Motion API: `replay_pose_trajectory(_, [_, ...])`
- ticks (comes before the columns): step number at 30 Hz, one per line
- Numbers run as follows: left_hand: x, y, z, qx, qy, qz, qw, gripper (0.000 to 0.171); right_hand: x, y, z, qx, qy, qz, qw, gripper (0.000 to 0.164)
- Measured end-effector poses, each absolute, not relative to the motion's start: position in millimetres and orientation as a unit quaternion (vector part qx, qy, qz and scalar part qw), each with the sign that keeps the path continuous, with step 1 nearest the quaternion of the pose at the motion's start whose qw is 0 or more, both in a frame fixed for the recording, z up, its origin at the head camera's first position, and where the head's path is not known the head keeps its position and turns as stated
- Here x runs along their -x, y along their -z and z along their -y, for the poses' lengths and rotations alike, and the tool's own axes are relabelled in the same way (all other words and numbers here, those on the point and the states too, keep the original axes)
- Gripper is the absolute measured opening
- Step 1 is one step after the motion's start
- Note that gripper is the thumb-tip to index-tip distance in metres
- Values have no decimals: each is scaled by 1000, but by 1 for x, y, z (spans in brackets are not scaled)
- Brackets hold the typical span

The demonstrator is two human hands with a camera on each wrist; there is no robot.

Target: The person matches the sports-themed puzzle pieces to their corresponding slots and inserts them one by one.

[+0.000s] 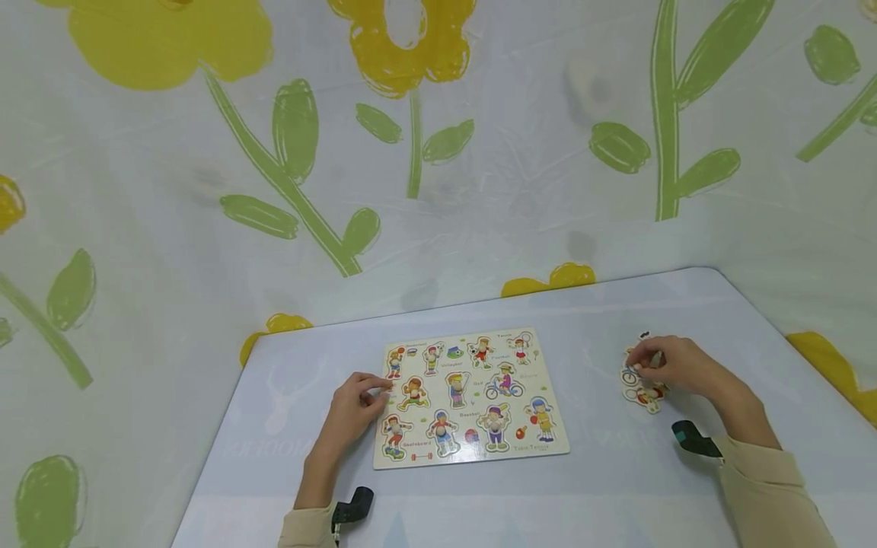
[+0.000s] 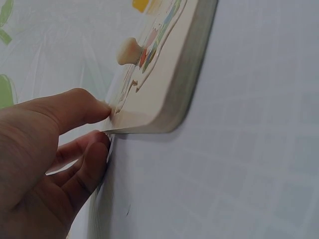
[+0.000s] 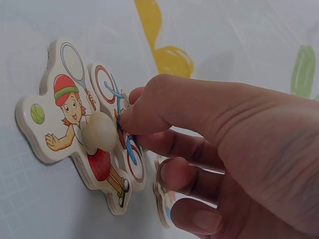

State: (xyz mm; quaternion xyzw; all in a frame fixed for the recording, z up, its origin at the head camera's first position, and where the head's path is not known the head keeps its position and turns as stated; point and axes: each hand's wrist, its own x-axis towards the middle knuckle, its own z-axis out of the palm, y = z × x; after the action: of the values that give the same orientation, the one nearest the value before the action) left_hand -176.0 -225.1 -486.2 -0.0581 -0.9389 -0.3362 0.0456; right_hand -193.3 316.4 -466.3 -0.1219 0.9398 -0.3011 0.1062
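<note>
A wooden knob puzzle board with printed sports figures lies on the table. At its left edge, my left hand pinches the rim between thumb and fingers; the left wrist view shows a corner and a round knob close by. To the right of the board, my right hand pinches a bicycle puzzle piece with thumb and index finger, the other fingers curled. A tennis girl puzzle piece with a pale knob lies against it. Part of another piece shows behind the fingers.
The white table has a rounded far right corner. Behind it hangs a pale curtain with yellow flowers and green leaves. A dark wrist camera sits on the left cuff, another camera on the right.
</note>
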Motion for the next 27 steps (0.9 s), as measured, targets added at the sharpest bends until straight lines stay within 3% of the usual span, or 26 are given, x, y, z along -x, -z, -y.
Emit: replay_pose_trajectory(27, [175,486,225,51,343,937,41,18,194,463,-296,126,297,-940,109,15])
